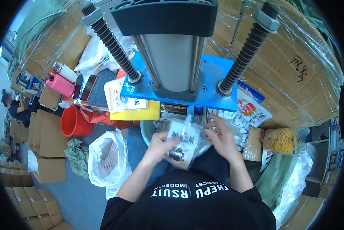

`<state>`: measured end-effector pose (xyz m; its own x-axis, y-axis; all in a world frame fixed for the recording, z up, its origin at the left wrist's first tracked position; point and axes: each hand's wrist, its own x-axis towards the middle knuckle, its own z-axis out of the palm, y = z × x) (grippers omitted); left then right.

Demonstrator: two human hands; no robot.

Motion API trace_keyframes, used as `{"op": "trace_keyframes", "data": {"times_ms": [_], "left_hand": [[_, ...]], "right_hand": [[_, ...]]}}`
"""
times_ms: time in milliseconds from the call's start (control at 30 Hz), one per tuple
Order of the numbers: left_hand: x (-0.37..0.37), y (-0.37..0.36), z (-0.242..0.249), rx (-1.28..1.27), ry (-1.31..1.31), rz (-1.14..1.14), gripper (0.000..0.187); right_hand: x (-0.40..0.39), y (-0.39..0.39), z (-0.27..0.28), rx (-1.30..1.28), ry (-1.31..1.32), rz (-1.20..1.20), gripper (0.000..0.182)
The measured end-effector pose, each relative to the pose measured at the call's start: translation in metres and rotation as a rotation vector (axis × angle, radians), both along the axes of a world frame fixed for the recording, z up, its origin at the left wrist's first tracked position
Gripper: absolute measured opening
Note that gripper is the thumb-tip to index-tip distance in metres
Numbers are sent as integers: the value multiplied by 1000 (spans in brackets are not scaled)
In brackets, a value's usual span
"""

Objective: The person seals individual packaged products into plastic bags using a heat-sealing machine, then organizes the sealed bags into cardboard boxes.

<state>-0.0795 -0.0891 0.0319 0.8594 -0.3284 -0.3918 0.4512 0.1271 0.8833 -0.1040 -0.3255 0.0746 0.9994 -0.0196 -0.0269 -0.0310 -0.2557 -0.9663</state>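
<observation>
My left hand (159, 147) is closed on a printed spout pouch (185, 143), its thumb lying across the front. The pouch is whitish and partly clear, with dark lettering, and its spout (188, 119) points up toward the press. Just right of the pouch is my right hand (221, 140), its fingers bent but apart, with nothing visible in them. Above both hands stands a press with a blue plate (214, 84), a grey cylinder (168, 61) and two spring-wrapped rods. A pale basin (145, 132) sits beneath the pouch, mostly hidden.
To the right lie white caps or spouts (239, 128), a printed bag (254, 109) and yellow rubber bands (281, 140). On the left are a yellow block (137, 112), a red bucket (73, 120), a white bag-lined container (108, 157) and cardboard boxes (49, 138). Another person (20, 109) sits far left.
</observation>
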Motion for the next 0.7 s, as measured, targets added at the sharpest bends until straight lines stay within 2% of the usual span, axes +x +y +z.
{"op": "trace_keyframes", "data": {"times_ms": [100, 133, 200, 233, 300, 367, 433, 467, 533, 567, 633, 667, 700], "left_hand": [[30, -4, -4, -100, 61, 115, 16], [38, -5, -14, -94, 73, 148, 16], [46, -7, -20, -110, 87, 168, 16], [46, -10, -22, -120, 104, 180, 17], [45, -12, -23, -121, 95, 167, 17], [48, -1, -20, -118, 78, 183, 17], [64, 24, -4, 543, -167, -194, 15], [62, 25, 31, 600, -235, -45, 17], [78, 68, 18, 912, -799, 315, 37], [83, 87, 23, 1078, -923, 278, 45], [67, 98, -5, 1358, -1259, 52, 42], [52, 98, -4, 1438, -1217, -33, 46], [50, 108, -15, 1289, -1198, 33, 48]], "right_hand": [[-4, -40, -3, -115, 22, -7, 23], [-6, -42, 4, -119, 19, -2, 23], [-11, -44, 14, -407, -111, -46, 25], [-12, -45, 2, -409, -107, -51, 25], [-13, -44, -31, -593, -239, -35, 25], [-10, -45, -34, -579, -231, -78, 22], [0, -41, -34, -547, -230, -158, 15], [3, -40, -28, -518, -203, -186, 17], [5, -42, -22, -469, -217, -181, 19], [8, -46, -21, -430, -229, -183, 21], [7, -54, -29, -412, -229, -166, 23], [5, -57, -31, -345, -223, -138, 24], [4, -57, -32, -279, -217, -119, 25]]}}
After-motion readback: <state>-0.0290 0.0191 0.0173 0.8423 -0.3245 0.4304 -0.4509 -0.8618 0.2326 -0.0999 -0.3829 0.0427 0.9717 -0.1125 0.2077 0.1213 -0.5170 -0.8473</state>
